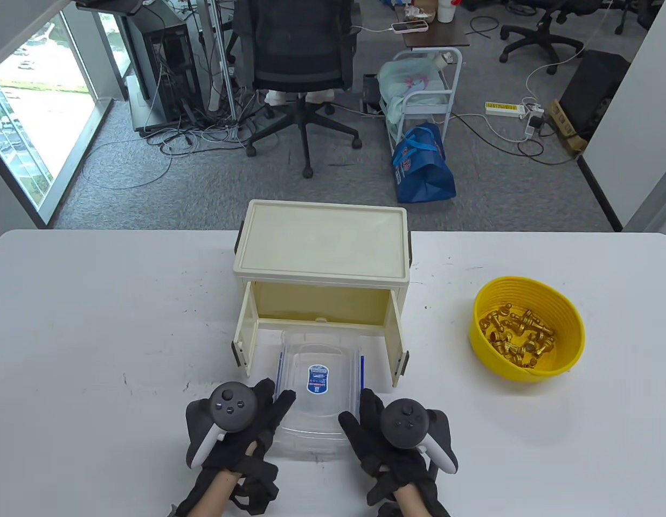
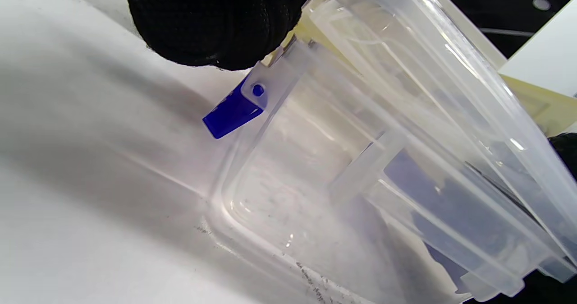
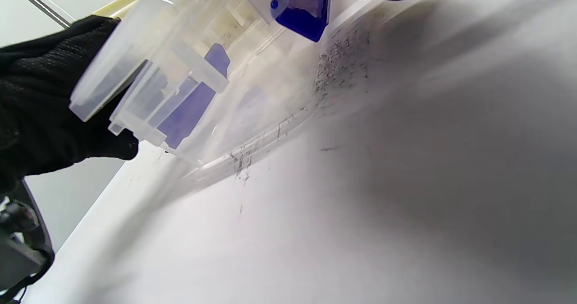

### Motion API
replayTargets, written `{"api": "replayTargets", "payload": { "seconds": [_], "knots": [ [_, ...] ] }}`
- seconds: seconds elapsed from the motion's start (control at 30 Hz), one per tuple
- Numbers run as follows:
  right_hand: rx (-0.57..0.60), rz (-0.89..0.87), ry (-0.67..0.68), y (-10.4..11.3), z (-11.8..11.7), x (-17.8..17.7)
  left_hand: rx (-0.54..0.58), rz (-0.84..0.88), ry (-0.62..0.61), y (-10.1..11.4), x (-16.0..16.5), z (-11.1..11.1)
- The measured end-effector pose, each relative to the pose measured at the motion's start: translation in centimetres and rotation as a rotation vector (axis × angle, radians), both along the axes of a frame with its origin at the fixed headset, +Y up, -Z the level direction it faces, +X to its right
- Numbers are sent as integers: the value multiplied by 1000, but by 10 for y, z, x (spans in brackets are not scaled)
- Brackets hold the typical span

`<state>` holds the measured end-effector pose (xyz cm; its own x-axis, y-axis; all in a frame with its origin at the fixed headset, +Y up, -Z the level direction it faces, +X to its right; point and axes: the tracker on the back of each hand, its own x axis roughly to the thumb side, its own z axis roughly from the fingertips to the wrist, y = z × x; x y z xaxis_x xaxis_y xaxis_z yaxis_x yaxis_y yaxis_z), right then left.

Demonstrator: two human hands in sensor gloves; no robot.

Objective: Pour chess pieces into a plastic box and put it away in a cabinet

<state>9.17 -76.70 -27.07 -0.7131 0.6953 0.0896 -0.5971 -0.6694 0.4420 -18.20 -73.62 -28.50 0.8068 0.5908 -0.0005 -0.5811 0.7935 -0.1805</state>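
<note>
A clear plastic box (image 1: 318, 396) with a lid and blue side clips lies on the white table, its far end just inside the open front of the cream cabinet (image 1: 321, 253). My left hand (image 1: 257, 417) grips the box's near left side and my right hand (image 1: 368, 425) grips its near right side. In the left wrist view the box (image 2: 360, 159) looks empty, a gloved finger (image 2: 212, 20) above its blue clip (image 2: 232, 112). The right wrist view shows the box (image 3: 189, 87) and its other clip (image 3: 304, 6). A yellow bowl (image 1: 528, 328) at the right holds several gold chess pieces (image 1: 519, 336).
The cabinet's two doors (image 1: 241, 336) stand open to either side of the box. The table (image 1: 96, 334) reaches left and right of the cabinet. Behind the table's far edge are an office chair (image 1: 300, 59), a blue bag (image 1: 422, 164) and cables on the floor.
</note>
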Motion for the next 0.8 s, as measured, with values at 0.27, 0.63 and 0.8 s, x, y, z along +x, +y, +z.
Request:
{"api": "replayTargets", "payload": {
  "seconds": [0.27,0.63,0.8],
  "knots": [
    [66,-151,-14,7,2,4,-77,341,19,-1,-13,-3],
    [126,-174,-7,16,5,6,-177,801,-60,13,-24,-9],
    [195,-195,-12,26,11,8,-121,821,-62,40,-25,-4]
  ]
}}
